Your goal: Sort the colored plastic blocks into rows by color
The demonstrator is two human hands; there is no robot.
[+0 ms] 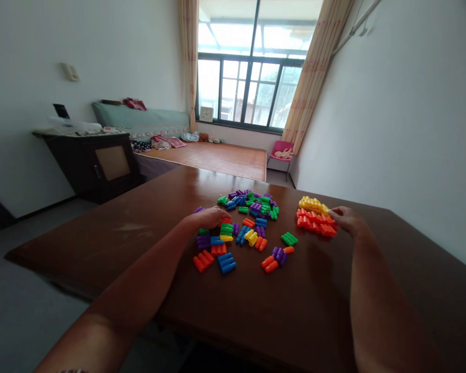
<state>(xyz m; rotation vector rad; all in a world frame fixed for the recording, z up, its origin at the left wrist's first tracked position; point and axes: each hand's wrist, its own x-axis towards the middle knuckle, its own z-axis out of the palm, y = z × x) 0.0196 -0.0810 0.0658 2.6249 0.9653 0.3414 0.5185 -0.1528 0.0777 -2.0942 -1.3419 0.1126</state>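
Observation:
My left hand (206, 216) reaches over the loose toy blocks, its fingers closed at an orange block (226, 221). Around it lie a green block (226, 229), purple block (203, 241) and blue block (227, 263). At the right, my right hand (347, 218) pinches the end of the yellow row of blocks (312, 203). Orange rows of blocks (314, 221) lie against the yellow one, on its near side. All the blocks look like short ribbed plastic tubes joined side by side. My left fingertips are partly hidden.
A mixed pile of green, purple and blue blocks (256, 203) lies farther back on the dark brown table (140, 228). Purple and orange blocks (278, 256) sit nearer me. Beyond the table are a bed (225, 158), a pink chair (281, 148) and a dark cabinet (85, 160).

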